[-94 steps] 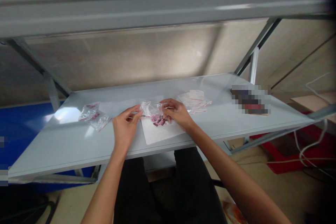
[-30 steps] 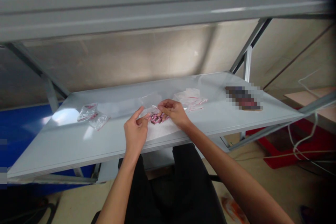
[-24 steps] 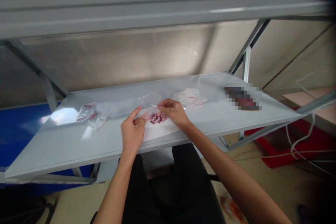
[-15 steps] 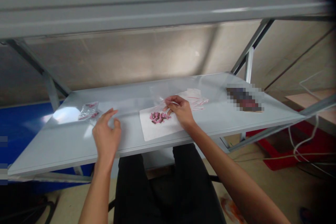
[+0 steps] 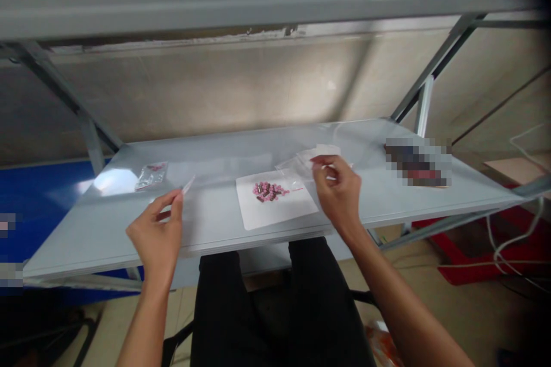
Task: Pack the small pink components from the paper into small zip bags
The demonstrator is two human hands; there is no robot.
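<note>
My left hand (image 5: 157, 226) is closed in a pinch over the left part of the table, with a small clear plastic bag (image 5: 188, 184), seen nearly edge-on, standing out from thumb and fingertips. On the right, my right hand (image 5: 340, 190) pinches at a clear zip bag (image 5: 296, 176) that spreads left from its fingertips over a white sheet's far edge. Behind that hand lies a stack of flat clear bags (image 5: 329, 151). A heap of small pink round tablets and dark capsules (image 5: 267, 191) rests on the white sheet (image 5: 275, 215) between my hands.
A filled clear bag (image 5: 151, 176) with pink pieces in it lies at the table's left. Toward the right end is a blurred-out dark flat object (image 5: 415, 163). A grey metal beam (image 5: 258, 3) crosses above the table (image 5: 206, 229), with slanted struts at both sides.
My right hand has moved right, from beside the heap to the stack of bags. The left hand has gone from open to pinching a small bag. The view has shifted slightly.
</note>
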